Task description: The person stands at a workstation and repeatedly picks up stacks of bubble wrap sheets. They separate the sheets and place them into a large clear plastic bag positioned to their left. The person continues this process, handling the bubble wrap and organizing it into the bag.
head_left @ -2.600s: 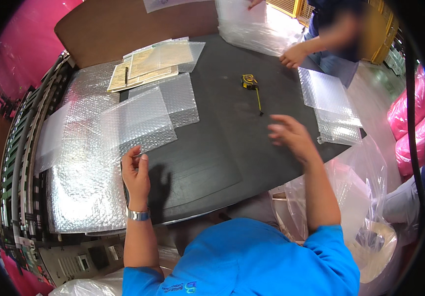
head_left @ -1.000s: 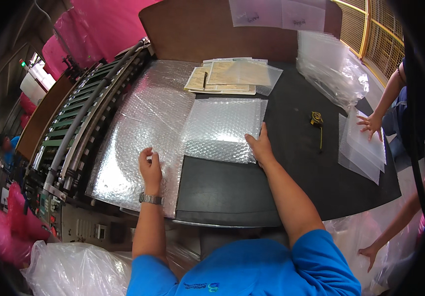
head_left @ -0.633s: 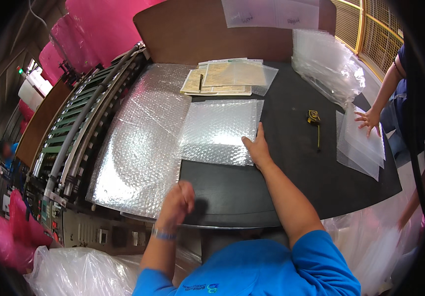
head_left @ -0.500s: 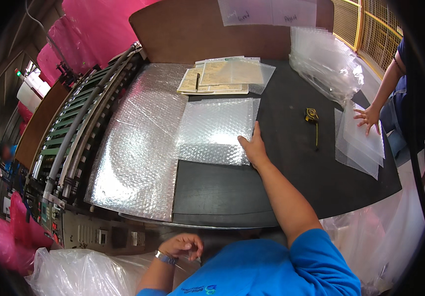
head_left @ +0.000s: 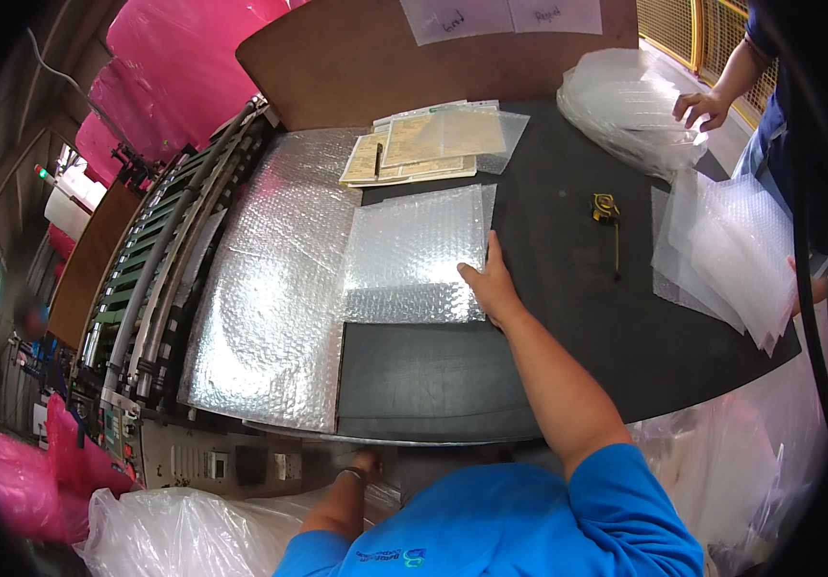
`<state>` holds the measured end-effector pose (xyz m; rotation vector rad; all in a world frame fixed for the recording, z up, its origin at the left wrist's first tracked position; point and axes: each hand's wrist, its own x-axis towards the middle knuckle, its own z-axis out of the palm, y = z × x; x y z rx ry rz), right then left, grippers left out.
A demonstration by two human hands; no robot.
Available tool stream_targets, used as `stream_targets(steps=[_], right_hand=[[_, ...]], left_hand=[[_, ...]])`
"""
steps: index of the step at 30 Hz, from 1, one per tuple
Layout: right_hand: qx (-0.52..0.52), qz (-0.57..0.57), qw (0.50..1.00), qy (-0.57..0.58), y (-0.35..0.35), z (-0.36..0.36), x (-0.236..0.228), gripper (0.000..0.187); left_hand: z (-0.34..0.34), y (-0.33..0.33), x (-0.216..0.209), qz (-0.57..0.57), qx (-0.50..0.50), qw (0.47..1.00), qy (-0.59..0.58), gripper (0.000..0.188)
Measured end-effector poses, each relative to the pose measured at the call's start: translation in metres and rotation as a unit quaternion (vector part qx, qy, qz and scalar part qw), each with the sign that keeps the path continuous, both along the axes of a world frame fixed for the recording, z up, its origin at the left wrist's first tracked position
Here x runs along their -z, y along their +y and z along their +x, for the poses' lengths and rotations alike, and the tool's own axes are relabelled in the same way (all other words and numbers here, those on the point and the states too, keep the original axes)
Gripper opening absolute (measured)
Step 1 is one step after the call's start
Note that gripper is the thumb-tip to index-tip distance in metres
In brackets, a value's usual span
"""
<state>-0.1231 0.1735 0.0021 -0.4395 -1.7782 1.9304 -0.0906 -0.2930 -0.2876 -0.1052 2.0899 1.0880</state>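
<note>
A small stack of clear bubble-wrap pouches lies on the dark table, its left edge against a long bubble-wrap sheet. My right hand grips the stack's right edge, thumb on top and the other fingers along the side, partly hidden. Low by the table's front edge hangs my left hand; its fingers are blurred and mostly hidden. A yellow-and-black tape measure sits to the right with its blade pulled out a little.
Papers with a pen lie behind the stack. A roller machine borders the table's left. At right, a co-worker's hand is over a pile of clear bags; other bubble pouches are fanned near the right edge.
My left hand has dropped back toward the table's front edge. My right hand stays on the stack. The co-worker's hand has moved to the bags, and the right-hand pouches are lifted and shifted.
</note>
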Motion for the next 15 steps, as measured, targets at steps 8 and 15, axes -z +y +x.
stream_targets(steps=[8, 15], right_hand=[[-0.015, -0.024, 1.000, -0.006, 0.009, 0.000, -0.003, 0.079], [-0.029, -0.047, 0.998, 0.001, 0.007, -0.008, 0.010, 0.080]], left_hand=[[0.003, 0.018, -0.052, -0.317, 0.402, 0.846, 0.150, 0.031], [0.027, 0.036, -0.056, -0.131, 0.789, 0.601, 0.006, 0.030]])
